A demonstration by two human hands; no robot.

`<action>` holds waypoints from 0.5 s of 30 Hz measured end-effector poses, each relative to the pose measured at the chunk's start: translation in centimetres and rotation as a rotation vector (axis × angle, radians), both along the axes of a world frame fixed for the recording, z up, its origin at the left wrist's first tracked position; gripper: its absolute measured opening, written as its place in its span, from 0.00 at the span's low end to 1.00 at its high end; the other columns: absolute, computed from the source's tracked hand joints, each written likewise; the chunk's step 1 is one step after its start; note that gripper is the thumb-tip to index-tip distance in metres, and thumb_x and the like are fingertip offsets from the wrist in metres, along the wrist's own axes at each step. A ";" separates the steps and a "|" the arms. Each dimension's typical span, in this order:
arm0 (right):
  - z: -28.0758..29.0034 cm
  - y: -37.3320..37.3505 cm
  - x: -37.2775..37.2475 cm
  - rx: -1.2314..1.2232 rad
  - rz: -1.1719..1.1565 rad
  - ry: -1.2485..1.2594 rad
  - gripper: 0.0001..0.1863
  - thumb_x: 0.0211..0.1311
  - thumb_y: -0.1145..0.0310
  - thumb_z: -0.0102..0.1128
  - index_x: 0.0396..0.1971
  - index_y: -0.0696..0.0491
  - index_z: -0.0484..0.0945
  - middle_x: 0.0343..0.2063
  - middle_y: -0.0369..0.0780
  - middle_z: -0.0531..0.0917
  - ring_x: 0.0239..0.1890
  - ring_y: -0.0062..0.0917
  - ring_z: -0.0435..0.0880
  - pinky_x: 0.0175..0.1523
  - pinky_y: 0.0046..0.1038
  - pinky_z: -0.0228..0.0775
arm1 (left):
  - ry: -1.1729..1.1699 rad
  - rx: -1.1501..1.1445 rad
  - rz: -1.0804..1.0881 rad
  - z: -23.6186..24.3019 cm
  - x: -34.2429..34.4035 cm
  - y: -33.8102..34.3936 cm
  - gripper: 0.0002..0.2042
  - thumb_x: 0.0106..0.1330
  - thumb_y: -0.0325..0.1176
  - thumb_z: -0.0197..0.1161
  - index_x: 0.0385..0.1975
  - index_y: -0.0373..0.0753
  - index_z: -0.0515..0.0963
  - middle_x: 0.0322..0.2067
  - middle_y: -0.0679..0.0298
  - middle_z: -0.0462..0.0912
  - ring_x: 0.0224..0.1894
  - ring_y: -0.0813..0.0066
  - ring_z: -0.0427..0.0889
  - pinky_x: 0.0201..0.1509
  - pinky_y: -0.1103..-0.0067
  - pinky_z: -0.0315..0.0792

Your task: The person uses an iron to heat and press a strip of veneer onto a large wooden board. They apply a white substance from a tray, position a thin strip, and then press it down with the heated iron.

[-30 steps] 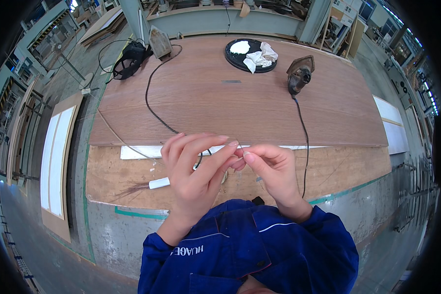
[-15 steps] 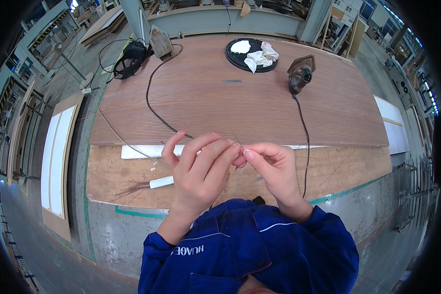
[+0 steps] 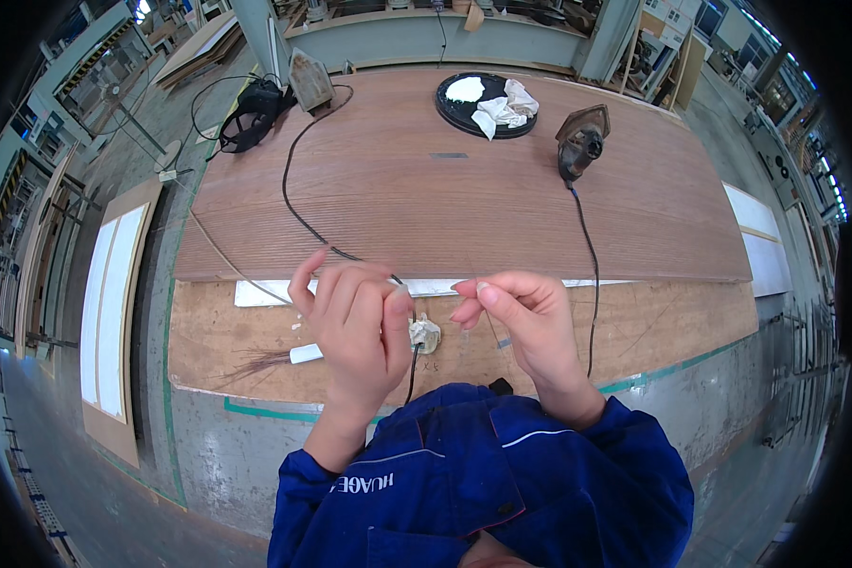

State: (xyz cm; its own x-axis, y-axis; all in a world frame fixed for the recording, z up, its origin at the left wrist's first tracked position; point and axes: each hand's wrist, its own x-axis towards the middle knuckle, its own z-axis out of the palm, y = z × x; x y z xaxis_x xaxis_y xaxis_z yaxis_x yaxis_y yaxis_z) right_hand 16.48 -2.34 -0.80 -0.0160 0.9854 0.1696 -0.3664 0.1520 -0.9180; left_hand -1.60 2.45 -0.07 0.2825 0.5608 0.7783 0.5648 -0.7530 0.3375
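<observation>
My right hand (image 3: 535, 317) is closed in a pinch over the near edge of the grooved brown panel (image 3: 502, 222). A thin dark bristle (image 3: 492, 327), faint in the picture, runs from its fingertips. To its left, my left hand (image 3: 358, 327) is raised with fingers curled and thumb against the index finger; whatever it may hold cannot be made out. Beside that hand, a bundle of dark bristles (image 3: 256, 363) with a white wrapped end (image 3: 306, 353) lies on the plywood board (image 3: 445, 364). Between my hands sits a crumpled whitish lump (image 3: 425, 333).
At the panel's far side are a black round tray (image 3: 456, 116) with white powder and crumpled tissue (image 3: 509, 109), and a black mask-like item (image 3: 253, 115). A corded sander (image 3: 582, 142) stands at right, another sander-like tool (image 3: 310, 80) at left. Their cords cross the panel.
My hands have drawn apart. The left moved left and its fingers curled in, uncovering the whitish lump; the right stayed nearly in place with its bristle.
</observation>
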 end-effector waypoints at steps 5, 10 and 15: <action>-0.2 0.2 0.0 -0.002 0.028 0.047 0.11 0.66 0.74 0.52 0.41 0.64 0.79 0.29 0.44 0.85 0.33 0.21 0.83 0.42 0.22 0.74 | -0.071 -0.008 0.023 0.0 1.1 0.1 0.04 0.55 0.27 0.64 0.30 0.40 0.79 0.28 0.67 0.78 0.39 0.68 0.77 0.57 0.66 0.60; 0.1 -0.1 -0.1 0.007 0.008 -0.020 0.10 0.66 0.73 0.52 0.42 0.62 0.79 0.28 0.43 0.85 0.33 0.20 0.83 0.42 0.22 0.74 | -0.018 -0.025 -0.095 0.4 0.9 -0.1 0.11 0.53 0.26 0.65 0.38 0.43 0.82 0.31 0.69 0.79 0.41 0.69 0.77 0.58 0.65 0.59; 0.1 -0.1 -0.3 0.004 -0.022 -0.070 0.10 0.65 0.74 0.54 0.41 0.62 0.80 0.28 0.42 0.85 0.33 0.20 0.83 0.42 0.22 0.74 | 0.051 -0.008 -0.103 0.6 1.2 -0.5 0.14 0.51 0.26 0.66 0.39 0.43 0.81 0.33 0.70 0.79 0.43 0.72 0.77 0.62 0.64 0.55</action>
State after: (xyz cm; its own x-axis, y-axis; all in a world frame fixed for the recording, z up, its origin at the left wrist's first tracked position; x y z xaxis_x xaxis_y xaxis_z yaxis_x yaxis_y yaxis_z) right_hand 16.21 -2.40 -0.71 -0.0065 0.9850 0.1725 -0.2976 0.1628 -0.9407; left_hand -0.44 1.96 0.54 0.3785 0.5328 0.7569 0.5010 -0.8055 0.3164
